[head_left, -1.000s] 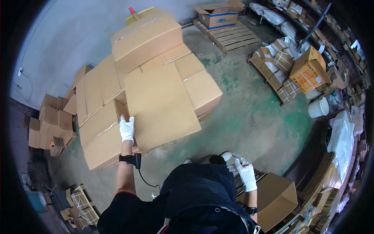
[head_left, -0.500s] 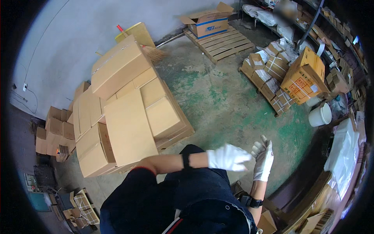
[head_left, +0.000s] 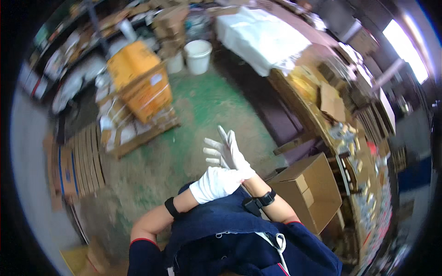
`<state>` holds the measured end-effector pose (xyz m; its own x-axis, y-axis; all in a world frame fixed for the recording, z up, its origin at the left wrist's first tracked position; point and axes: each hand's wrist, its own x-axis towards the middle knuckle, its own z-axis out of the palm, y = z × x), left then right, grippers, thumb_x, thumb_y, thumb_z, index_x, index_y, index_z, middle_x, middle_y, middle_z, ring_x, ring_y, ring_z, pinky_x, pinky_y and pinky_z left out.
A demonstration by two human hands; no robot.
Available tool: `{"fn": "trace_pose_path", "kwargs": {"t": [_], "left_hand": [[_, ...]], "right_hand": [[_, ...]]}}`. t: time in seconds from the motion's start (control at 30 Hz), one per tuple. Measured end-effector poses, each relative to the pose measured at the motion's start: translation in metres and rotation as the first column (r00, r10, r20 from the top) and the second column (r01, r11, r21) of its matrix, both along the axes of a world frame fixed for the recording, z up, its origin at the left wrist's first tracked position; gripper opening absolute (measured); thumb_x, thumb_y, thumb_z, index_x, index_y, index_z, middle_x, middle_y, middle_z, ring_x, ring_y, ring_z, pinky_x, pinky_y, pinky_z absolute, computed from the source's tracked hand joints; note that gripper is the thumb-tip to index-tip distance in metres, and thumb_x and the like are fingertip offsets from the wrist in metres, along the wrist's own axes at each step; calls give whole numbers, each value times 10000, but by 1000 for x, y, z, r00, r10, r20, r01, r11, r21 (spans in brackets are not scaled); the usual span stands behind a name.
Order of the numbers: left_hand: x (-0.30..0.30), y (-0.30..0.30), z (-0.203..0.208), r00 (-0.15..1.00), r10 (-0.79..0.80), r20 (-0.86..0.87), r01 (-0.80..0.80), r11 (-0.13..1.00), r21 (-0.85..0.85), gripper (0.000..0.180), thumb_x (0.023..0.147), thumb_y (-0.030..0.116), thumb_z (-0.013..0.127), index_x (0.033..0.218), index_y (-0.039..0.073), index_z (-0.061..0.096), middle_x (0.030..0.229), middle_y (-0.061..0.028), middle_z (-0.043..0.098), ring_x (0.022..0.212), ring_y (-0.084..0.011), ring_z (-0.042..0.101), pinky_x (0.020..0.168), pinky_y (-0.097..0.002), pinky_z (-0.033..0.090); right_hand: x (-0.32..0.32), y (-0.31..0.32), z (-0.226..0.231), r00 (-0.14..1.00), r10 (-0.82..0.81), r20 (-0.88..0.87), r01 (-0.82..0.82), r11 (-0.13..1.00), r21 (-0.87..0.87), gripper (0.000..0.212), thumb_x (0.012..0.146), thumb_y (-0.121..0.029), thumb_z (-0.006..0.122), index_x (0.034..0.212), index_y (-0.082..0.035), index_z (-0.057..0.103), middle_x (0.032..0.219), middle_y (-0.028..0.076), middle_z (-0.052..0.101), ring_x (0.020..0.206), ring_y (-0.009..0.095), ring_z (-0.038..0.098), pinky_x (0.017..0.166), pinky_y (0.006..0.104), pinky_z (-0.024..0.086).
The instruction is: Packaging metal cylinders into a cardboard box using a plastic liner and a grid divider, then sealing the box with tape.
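White gloves cover both of my hands. My left hand point(head_left: 214, 185) lies across my right wrist, its fingers closed at the cuff of the right glove point(head_left: 247, 173). My right hand point(head_left: 229, 152) is raised just beyond it, fingers spread, with nothing in the palm. Dark straps circle both forearms, and the one on the right arm carries a small black device point(head_left: 252, 205). Close to my right elbow stands an open cardboard box point(head_left: 301, 195), its inside facing up.
A long workbench point(head_left: 301, 110) with small parts and a white plastic sheet point(head_left: 260, 39) runs along the right. Ahead are a white bucket point(head_left: 198, 57) and a large orange-yellow carton point(head_left: 140, 83) on a loaded pallet point(head_left: 145, 138). Shelving point(head_left: 96, 27) fills the far left.
My view has swung right, from the stacked cartons toward the workbench. My left hand has come to the right glove's cuff and closed on it; the hands were apart before.
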<state>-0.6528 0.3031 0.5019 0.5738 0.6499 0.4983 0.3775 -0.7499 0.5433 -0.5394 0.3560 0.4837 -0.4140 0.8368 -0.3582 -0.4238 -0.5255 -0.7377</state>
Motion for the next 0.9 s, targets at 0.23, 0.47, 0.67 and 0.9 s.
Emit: {"fn": "trace_pose_path", "kwargs": {"t": [0.23, 0.47, 0.67, 0.9], "left_hand": [[31, 153, -20, 981, -158, -112, 159, 987, -7, 188, 908, 261, 594, 978, 104, 670, 804, -97, 681, 612, -295, 652, 576, -395, 543], [119, 332, -44, 986, -154, -69, 108, 888, -448, 213, 915, 227, 559, 1063, 97, 642, 896, -98, 663, 808, -262, 652, 727, -362, 515], [198, 500, -78, 989, -23, -148, -25, 947, -319, 323, 894, 260, 545, 1141, 70, 631, 1081, -163, 658, 1005, -355, 623, 884, -434, 493], [326, 669, -100, 953, 48, -298, -125, 961, -245, 400, 885, 246, 553, 1233, 51, 585, 1169, -188, 636, 1084, -349, 605, 941, -427, 475]], "right_hand": [[86, 59, -16, 899, -438, -5, 438, 899, 24, 557, 1008, -409, 467, 1394, -9, 434, 1197, 189, 606, 982, 236, 629, 832, 347, 534], [190, 141, -53, 763, -646, 20, 646, 761, -65, 485, 1004, -345, 472, 1363, -19, 460, 1068, 146, 630, 879, 206, 629, 757, 316, 521], [239, 252, -45, 710, -695, -110, 675, 717, -175, 384, 996, -266, 502, 1295, -27, 531, 970, 106, 644, 791, 170, 629, 689, 286, 521], [284, 325, -11, 695, -679, 237, 661, 732, 161, 367, 1003, -269, 520, 1279, -33, 567, 973, 66, 680, 794, 120, 629, 737, 256, 507]]}}
